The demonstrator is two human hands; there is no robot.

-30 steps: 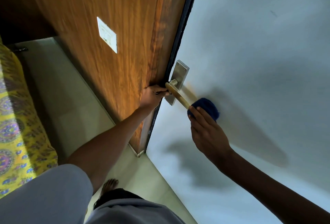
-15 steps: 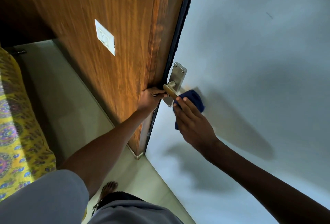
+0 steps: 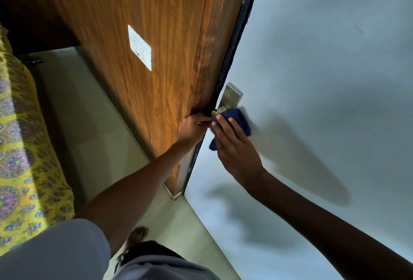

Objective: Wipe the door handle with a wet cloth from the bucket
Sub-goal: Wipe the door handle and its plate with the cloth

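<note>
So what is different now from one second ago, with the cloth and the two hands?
The right hand slid the blue cloth along the lever from its far end to the base by the metal plate, so the lever is now covered. The left hand kept gripping the door edge.

The scene is viewed from a single wide-angle head-worn camera, angled steeply downward at close range along a white door (image 3: pixel 312 78) and wood panel (image 3: pixel 156 34) toward the tiled floor (image 3: pixel 89 123).
</note>
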